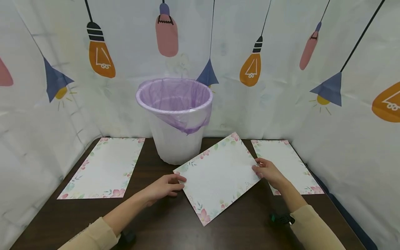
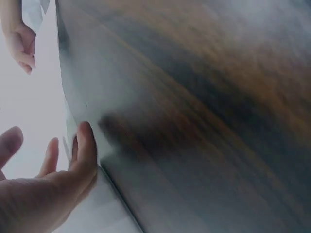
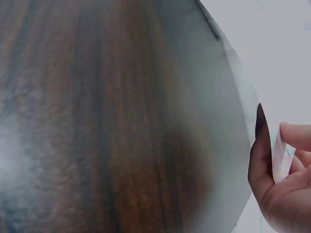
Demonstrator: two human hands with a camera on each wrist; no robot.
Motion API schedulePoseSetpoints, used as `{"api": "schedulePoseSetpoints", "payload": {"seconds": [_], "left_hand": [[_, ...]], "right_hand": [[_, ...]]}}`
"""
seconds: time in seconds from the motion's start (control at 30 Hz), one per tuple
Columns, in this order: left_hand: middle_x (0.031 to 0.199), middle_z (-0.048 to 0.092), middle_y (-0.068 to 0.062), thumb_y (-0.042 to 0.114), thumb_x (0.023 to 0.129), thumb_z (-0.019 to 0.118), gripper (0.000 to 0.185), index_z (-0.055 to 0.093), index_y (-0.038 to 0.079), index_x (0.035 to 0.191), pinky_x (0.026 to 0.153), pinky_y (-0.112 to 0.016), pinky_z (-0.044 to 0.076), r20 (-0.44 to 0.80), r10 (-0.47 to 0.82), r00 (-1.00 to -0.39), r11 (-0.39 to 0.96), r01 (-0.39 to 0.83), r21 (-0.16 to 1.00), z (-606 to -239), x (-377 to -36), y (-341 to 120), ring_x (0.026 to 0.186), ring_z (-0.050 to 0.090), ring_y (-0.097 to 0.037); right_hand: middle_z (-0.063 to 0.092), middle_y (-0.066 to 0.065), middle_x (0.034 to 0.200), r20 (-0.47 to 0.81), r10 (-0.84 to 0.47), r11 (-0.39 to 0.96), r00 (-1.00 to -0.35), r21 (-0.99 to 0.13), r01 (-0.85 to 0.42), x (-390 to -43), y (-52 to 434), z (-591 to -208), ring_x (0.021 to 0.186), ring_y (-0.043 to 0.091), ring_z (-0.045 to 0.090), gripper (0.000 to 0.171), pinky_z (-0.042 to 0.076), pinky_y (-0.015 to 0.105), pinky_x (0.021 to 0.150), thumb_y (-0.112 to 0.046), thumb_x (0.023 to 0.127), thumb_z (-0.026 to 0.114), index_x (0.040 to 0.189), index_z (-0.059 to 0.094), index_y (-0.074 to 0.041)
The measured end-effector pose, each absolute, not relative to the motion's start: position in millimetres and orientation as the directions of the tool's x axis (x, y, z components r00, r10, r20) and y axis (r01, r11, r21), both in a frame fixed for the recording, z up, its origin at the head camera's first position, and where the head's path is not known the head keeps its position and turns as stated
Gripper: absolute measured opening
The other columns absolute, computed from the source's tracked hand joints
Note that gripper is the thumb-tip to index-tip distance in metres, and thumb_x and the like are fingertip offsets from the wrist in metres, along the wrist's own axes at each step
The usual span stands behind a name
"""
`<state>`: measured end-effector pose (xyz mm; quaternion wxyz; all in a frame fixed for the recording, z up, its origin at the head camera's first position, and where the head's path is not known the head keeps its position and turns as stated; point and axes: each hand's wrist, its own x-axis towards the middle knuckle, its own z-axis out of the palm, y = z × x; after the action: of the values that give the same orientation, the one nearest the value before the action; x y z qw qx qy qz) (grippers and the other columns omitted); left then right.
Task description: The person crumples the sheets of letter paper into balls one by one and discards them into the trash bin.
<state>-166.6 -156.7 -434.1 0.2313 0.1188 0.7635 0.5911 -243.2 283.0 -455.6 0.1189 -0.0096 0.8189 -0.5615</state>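
The right hand (image 1: 270, 172) pinches the right edge of a floral-bordered white sheet (image 1: 218, 177) between thumb and fingers, clamped on it as the right wrist view shows. The left hand (image 1: 167, 187) is at the sheet's left corner with thumb and fingers apart; whether its fingertips touch the edge, I cannot tell. The sheet is turned askew in front of the person, its far corner raised above the back edge of the table (image 1: 156, 225). From the head view it hides a little of the foot of the white bin (image 1: 178, 146) and part of the right-hand sheet (image 1: 287, 166).

The table has a dark brown, wood-grained top with a soft sheen, and shadows fall under both hands. The left-hand sheet (image 1: 103, 166), with the same pink-flower border, lies flat near the left edge; the right-hand sheet lies near the right edge. Between them at the back stands the bin, upright, with a translucent purple liner (image 1: 175, 95) folded over its rim.

Around the back and sides hangs a pale, creased fabric backdrop (image 1: 125, 107) printed with orange bulbs (image 1: 101, 59), blue lampshades (image 1: 207, 73) and pink pendant lamps (image 1: 167, 36).
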Motion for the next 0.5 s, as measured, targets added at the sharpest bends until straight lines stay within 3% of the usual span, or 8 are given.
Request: {"api": "schedulePoseSetpoints", "payload": {"seconds": [0.17,0.4,0.5], "left_hand": [[0.138,0.054,-0.026,0.016,0.104,0.061,0.043,0.054,-0.011,0.137,0.097,-0.049,0.053,-0.204,0.468,-0.86,0.204,-0.119,0.972,-434,-165,-154,0.114,0.061,-0.033],[0.142,0.05,-0.028,0.012,0.104,0.06,0.04,0.055,-0.013,0.135,0.095,-0.046,0.055,-0.156,0.393,-0.906,0.131,-0.113,0.985,-432,-164,-150,0.111,0.063,-0.032],[0.14,0.052,-0.028,0.009,0.103,0.061,0.037,0.058,-0.013,0.132,0.095,-0.044,0.055,-0.144,0.333,-0.932,0.1,-0.117,0.988,-432,-166,-149,0.112,0.064,-0.033]], "right_hand": [[0.053,0.01,0.102,-0.187,-0.171,0.342,-0.967,-0.932,0.12,-240,287,-460,0.086,0.02,0.053,0.039,0.048,0.029,0.074,-0.016,0.108,0.054,0.137,0.046,0.009],[0.06,0.009,0.106,-0.144,-0.27,0.412,-0.952,-0.911,0.021,-233,291,-455,0.096,0.02,0.053,0.03,0.047,0.028,0.082,-0.014,0.106,0.057,0.125,0.058,0.01],[0.063,0.014,0.106,-0.124,-0.335,0.377,-0.934,-0.926,-0.012,-230,293,-455,0.09,0.021,0.057,0.036,0.05,0.028,0.077,-0.009,0.102,0.062,0.133,0.055,0.009]]}}
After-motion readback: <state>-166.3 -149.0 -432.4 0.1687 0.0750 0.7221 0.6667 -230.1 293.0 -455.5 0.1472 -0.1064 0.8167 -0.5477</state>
